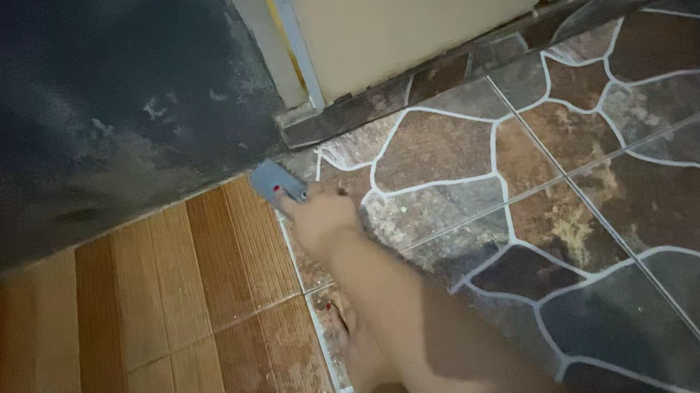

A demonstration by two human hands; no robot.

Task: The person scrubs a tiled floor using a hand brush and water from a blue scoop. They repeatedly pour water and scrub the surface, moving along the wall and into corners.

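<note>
At floor seam, ten o'clock of frame: right hand [316, 218] closed on grey scraper [275, 180], fingertip pressing blade. Looks light, stiff; best gripped at handle. Left hand unseen.

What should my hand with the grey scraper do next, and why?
Probably draw the grey scraper back along the pale joint between the wood-look tiles and stone-pattern tiles. The right hand presses it at the seam's far end by the dark wall.

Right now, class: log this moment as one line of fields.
hand: right hand | holds: grey scraper | at: joint between wood-look tiles and stone-pattern tiles | near: dark wall
</note>
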